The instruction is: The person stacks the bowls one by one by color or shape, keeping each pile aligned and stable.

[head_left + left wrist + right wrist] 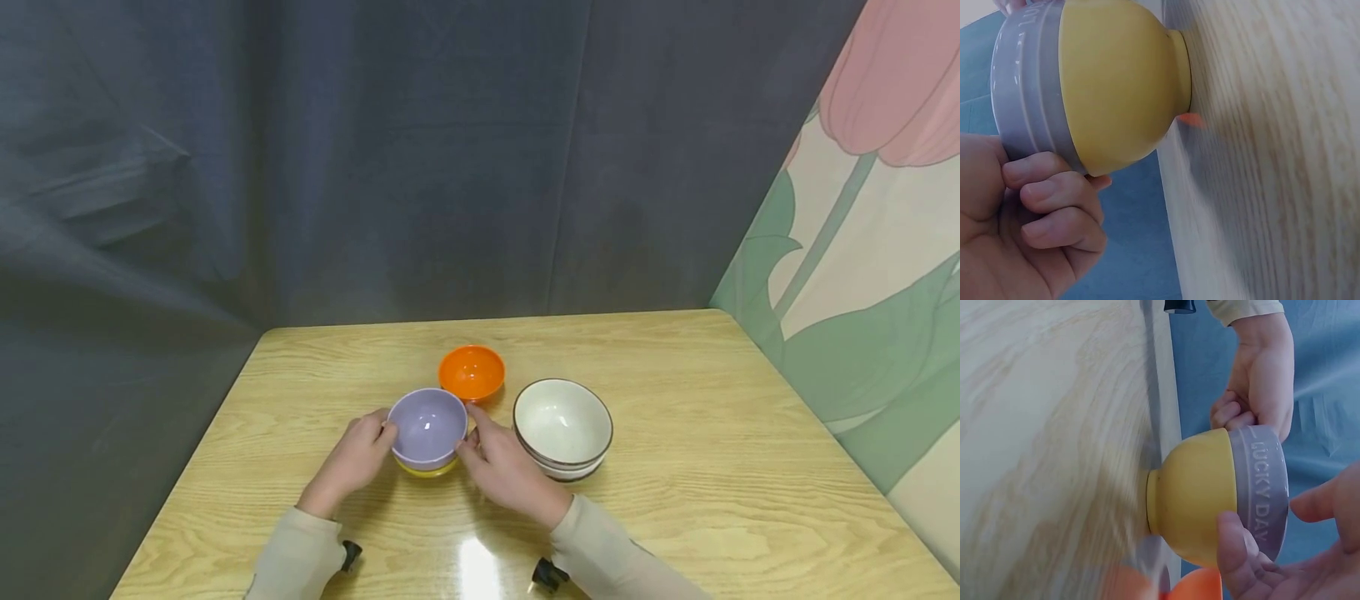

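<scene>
A purple bowl (427, 427) sits nested inside a yellow bowl (427, 471), whose foot stands on the table in both wrist views. Raised "LUCKY DAY" lettering runs along the purple bowl's side in the right wrist view. My left hand (360, 454) pinches the purple bowl's left side, thumb near the rim and fingers curled below. On the opposite side, my right hand (506, 467) holds the purple bowl, with its thumb tip at the rim and fingertips against the side of the stack. Just behind the stack is an orange bowl (472, 372).
To the right stands a white bowl (562, 421) with a dark rim, stacked in another white bowl (573, 473). The wooden table (712, 467) ends at a dark curtain (420, 167) behind and a tulip-patterned cloth (862, 333) on the right.
</scene>
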### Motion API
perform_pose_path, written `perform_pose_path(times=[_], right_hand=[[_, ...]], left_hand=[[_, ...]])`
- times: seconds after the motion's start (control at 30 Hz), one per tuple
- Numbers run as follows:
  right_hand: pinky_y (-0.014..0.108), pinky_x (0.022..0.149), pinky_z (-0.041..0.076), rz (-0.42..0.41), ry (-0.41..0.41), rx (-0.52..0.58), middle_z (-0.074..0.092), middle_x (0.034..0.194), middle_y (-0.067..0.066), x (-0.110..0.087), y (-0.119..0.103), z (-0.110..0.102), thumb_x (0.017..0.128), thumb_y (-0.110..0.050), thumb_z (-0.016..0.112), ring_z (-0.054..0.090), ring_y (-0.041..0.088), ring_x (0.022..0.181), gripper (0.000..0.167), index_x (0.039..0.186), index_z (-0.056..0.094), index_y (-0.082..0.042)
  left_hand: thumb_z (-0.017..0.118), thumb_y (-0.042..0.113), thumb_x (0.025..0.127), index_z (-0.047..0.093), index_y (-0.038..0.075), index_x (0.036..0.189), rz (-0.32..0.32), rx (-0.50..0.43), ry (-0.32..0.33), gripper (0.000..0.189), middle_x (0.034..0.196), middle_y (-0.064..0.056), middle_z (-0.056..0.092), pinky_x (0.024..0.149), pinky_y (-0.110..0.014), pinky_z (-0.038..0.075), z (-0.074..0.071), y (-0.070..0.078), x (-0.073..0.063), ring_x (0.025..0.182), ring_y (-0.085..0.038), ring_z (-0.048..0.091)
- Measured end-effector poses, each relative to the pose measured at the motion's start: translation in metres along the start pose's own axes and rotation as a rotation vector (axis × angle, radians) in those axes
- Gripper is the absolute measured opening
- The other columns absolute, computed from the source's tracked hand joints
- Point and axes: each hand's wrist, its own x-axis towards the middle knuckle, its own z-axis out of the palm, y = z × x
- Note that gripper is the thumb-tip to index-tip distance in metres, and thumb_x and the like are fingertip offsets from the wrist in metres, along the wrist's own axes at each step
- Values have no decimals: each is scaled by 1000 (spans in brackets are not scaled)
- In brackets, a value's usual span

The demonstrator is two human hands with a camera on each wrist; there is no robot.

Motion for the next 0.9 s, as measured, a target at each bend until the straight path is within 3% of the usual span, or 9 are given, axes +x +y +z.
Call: perform_pose_path(times=[0.23,0.33,0.53,0.73,0.9], right_hand=[[22,50,43,56,16,2,55,68,-7,6,-4,5,97,-15,59,48,5,53,60,146,37,10],[22,47,41,71,28,0,54,66,-6,7,-6,6,96,-15,61,47,5,52,60,145,38,12],[22,48,41,65,75,-31,54,65,-7,7,-9,5,92,-15,65,47,5,52,59,141,44,12],[21,49,41,59,124,-10,54,63,-8,8,-9,7,91,-15,65,47,3,51,58,139,46,13],[22,49,42,98,141,11,54,61,-9,9,-7,11,93,-18,62,48,4,51,57,139,47,11]], left_hand=[[41,7,101,61,-11,126,13,5,12,37,107,-16,69,75,-36,51,0,0,1,86,-21,58],[41,7,101,61,-12,126,7,7,17,37,106,-17,69,74,-36,51,1,0,1,85,-20,58],[40,8,101,62,-11,124,-10,12,19,37,74,-6,57,64,-32,48,3,1,2,68,-17,52],[42,7,100,64,-10,118,1,32,50,33,94,-14,69,72,-36,51,7,-1,4,79,-20,57],[41,11,103,64,-10,120,-15,31,40,35,106,-18,70,78,-40,53,7,-2,4,86,-22,60]])
